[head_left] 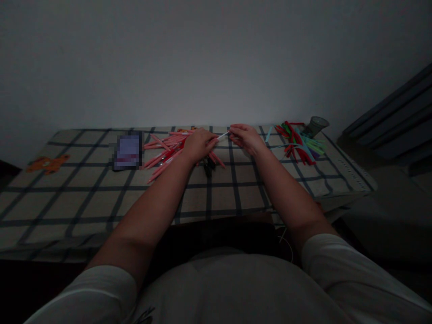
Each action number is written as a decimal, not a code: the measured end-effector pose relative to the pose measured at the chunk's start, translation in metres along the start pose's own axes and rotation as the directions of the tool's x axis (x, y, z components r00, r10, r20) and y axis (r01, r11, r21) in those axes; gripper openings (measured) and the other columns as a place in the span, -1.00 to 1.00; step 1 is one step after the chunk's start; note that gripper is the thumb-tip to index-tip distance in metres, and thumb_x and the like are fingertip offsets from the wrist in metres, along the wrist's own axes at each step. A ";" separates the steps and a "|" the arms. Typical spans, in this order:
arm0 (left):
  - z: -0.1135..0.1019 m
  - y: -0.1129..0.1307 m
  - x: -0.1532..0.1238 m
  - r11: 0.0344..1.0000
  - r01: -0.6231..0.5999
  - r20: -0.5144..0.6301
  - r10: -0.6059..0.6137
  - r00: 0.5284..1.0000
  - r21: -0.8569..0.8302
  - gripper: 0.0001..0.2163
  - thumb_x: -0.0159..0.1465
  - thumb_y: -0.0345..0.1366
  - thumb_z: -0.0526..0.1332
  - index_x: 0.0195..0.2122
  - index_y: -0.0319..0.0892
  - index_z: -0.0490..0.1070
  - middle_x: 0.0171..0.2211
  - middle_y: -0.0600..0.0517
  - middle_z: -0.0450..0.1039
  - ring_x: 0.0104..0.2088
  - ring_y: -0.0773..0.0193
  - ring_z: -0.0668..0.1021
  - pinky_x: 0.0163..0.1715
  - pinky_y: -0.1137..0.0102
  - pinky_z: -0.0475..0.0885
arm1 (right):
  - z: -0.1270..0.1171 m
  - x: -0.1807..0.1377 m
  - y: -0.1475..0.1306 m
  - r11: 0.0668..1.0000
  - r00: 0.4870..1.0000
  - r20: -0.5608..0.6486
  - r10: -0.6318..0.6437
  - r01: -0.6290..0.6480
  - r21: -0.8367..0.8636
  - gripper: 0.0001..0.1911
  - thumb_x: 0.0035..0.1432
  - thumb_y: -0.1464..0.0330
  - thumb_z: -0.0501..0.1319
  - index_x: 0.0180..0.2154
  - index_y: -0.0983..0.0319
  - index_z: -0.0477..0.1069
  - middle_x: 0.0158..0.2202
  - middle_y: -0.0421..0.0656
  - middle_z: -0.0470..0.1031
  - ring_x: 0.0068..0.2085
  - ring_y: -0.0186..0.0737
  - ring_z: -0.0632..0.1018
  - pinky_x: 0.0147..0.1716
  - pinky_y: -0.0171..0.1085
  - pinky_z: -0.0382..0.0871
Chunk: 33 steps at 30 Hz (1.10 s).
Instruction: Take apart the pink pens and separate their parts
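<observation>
A thin white stick (223,134) spans the gap between my two hands above the table. My left hand (200,145) pinches its near-left end between thumb and fingers. At the other end, the curled fingers of my right hand (245,137) close on the tip. Below and to the left of my left hand lies a loose pile of pink pen-like sticks (164,163), partly covered by that hand and forearm. Some small black pieces (208,167) rest just under my left wrist, too dark to name.
A checked cloth (221,198) covers the table, which meets a wall at the back. To the left are a blurred phone-like device (128,152) and an orange flat piece (47,164). Red, green and blue strips (297,146) lie at right beside a clear cup (316,127).
</observation>
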<state>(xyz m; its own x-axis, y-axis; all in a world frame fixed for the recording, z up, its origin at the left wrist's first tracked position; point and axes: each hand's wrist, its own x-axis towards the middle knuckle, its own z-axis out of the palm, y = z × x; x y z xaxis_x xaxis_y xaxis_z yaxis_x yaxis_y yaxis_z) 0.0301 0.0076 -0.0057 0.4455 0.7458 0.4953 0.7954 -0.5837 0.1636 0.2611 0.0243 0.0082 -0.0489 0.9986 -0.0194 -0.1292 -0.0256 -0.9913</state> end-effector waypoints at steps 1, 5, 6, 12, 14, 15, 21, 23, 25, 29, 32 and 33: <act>0.001 -0.001 0.000 1.000 -0.005 -0.008 0.005 1.000 -0.004 -0.70 0.53 -0.15 0.21 0.13 -0.03 0.69 -0.05 -0.09 0.73 0.02 0.02 0.63 0.09 0.15 0.49 | 0.000 0.000 0.000 1.000 1.000 0.000 0.001 -0.001 0.001 -0.90 0.25 0.43 0.46 -0.19 0.17 0.60 -0.24 -0.21 0.71 -0.37 -0.43 0.62 -0.36 -0.46 0.52; 0.001 -0.001 0.000 1.000 -0.010 -0.013 0.010 1.000 -0.011 -0.70 0.53 -0.15 0.22 0.14 -0.04 0.69 -0.03 -0.09 0.73 0.03 0.02 0.62 0.09 0.16 0.49 | 0.000 -0.001 0.000 1.000 1.000 0.000 0.004 -0.004 0.014 -0.88 0.23 0.46 0.46 -0.20 0.18 0.60 -0.27 -0.23 0.70 -0.37 -0.44 0.62 -0.37 -0.47 0.50; 0.000 -0.001 0.000 1.000 -0.005 -0.005 0.005 1.000 -0.006 -0.70 0.53 -0.15 0.22 0.14 -0.04 0.68 -0.02 -0.09 0.73 0.03 0.02 0.62 0.09 0.16 0.48 | 0.000 -0.001 0.000 1.000 1.000 0.004 0.006 -0.006 0.022 -0.88 0.23 0.47 0.46 -0.20 0.18 0.60 -0.29 -0.24 0.70 -0.38 -0.45 0.61 -0.40 -0.48 0.48; -0.006 0.005 0.001 0.999 0.014 0.056 -0.016 0.998 0.034 -0.68 0.55 -0.15 0.21 0.17 -0.09 0.68 -0.01 -0.13 0.72 0.08 -0.01 0.62 0.15 0.14 0.47 | 0.001 0.001 0.001 0.997 0.999 0.033 0.010 -0.012 0.070 -0.87 0.22 0.53 0.44 -0.24 0.20 0.61 -0.35 -0.26 0.67 -0.40 -0.47 0.61 -0.48 -0.50 0.38; -0.006 0.006 0.001 0.999 0.014 0.054 -0.016 0.998 0.038 -0.68 0.56 -0.15 0.21 0.16 -0.09 0.68 -0.01 -0.13 0.72 0.07 -0.01 0.62 0.14 0.14 0.47 | 0.001 0.002 0.002 0.998 0.999 0.033 0.010 -0.011 0.058 -0.86 0.18 0.52 0.47 -0.25 0.20 0.62 -0.34 -0.25 0.67 -0.38 -0.46 0.62 -0.46 -0.49 0.39; -0.006 0.006 0.001 0.999 0.013 0.050 -0.015 0.999 0.039 -0.68 0.56 -0.15 0.21 0.15 -0.09 0.69 -0.01 -0.13 0.72 0.07 -0.01 0.63 0.14 0.14 0.47 | 0.001 0.003 0.002 0.999 0.999 0.031 0.009 -0.011 0.049 -0.85 0.16 0.51 0.49 -0.25 0.20 0.62 -0.34 -0.25 0.67 -0.38 -0.45 0.62 -0.45 -0.49 0.39; -0.004 0.005 0.000 0.999 -0.007 0.036 0.005 0.999 0.047 -0.68 0.55 -0.16 0.20 0.13 -0.09 0.70 -0.03 -0.12 0.73 0.04 -0.02 0.63 0.12 0.13 0.47 | 0.002 0.003 0.004 1.000 0.999 0.036 -0.015 0.015 0.007 -0.83 0.08 0.48 0.53 -0.28 0.21 0.62 -0.38 -0.27 0.63 -0.41 -0.46 0.57 -0.47 -0.47 0.33; -0.005 0.006 0.000 0.999 -0.011 0.032 0.010 0.999 0.038 -0.68 0.55 -0.16 0.20 0.13 -0.10 0.70 -0.03 -0.12 0.73 0.05 -0.02 0.63 0.12 0.13 0.47 | 0.003 0.003 0.004 1.000 0.999 0.039 -0.028 0.028 -0.008 -0.81 0.05 0.48 0.54 -0.28 0.22 0.62 -0.40 -0.28 0.62 -0.43 -0.46 0.54 -0.48 -0.47 0.31; -0.006 0.007 0.000 0.999 -0.012 0.040 0.011 0.999 0.032 -0.68 0.55 -0.16 0.19 0.15 -0.10 0.69 -0.02 -0.12 0.73 0.05 -0.02 0.63 0.12 0.14 0.47 | 0.004 0.002 0.004 0.999 0.998 0.048 -0.045 0.045 -0.017 -0.81 0.04 0.48 0.54 -0.30 0.23 0.61 -0.42 -0.27 0.61 -0.44 -0.46 0.52 -0.49 -0.46 0.30; -0.009 0.010 0.001 0.999 -0.017 0.076 0.015 0.997 0.028 -0.65 0.57 -0.17 0.17 0.19 -0.16 0.67 0.01 -0.16 0.72 0.07 -0.02 0.64 0.13 0.15 0.47 | 0.006 0.000 0.004 0.997 0.996 0.067 -0.059 0.062 -0.036 -0.85 0.05 0.48 0.52 -0.31 0.24 0.62 -0.43 -0.26 0.60 -0.44 -0.45 0.51 -0.49 -0.45 0.30; -0.011 0.011 0.001 1.000 -0.018 0.080 0.016 0.997 0.022 -0.65 0.57 -0.16 0.17 0.18 -0.14 0.68 -0.01 -0.15 0.73 0.05 -0.02 0.64 0.11 0.15 0.48 | 0.005 0.001 0.005 0.998 0.996 0.073 -0.058 0.060 -0.035 -0.85 0.05 0.48 0.50 -0.30 0.24 0.62 -0.42 -0.27 0.60 -0.44 -0.46 0.50 -0.48 -0.44 0.30; -0.011 0.011 0.000 1.000 -0.017 0.074 0.015 0.997 0.019 -0.65 0.57 -0.16 0.17 0.18 -0.14 0.68 -0.01 -0.15 0.73 0.05 -0.02 0.64 0.10 0.14 0.48 | 0.005 0.001 0.005 0.997 0.995 0.074 -0.063 0.066 -0.032 -0.85 0.05 0.48 0.51 -0.29 0.24 0.63 -0.42 -0.28 0.60 -0.44 -0.46 0.50 -0.48 -0.44 0.31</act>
<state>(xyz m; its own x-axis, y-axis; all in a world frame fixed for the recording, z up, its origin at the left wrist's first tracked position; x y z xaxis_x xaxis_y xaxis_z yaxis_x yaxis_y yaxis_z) 0.0343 -0.0015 0.0052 0.4870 0.7585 0.4329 0.7954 -0.5900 0.1389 0.2555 0.0246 0.0040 -0.1143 0.9920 0.0528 -0.1003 0.0414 -0.9941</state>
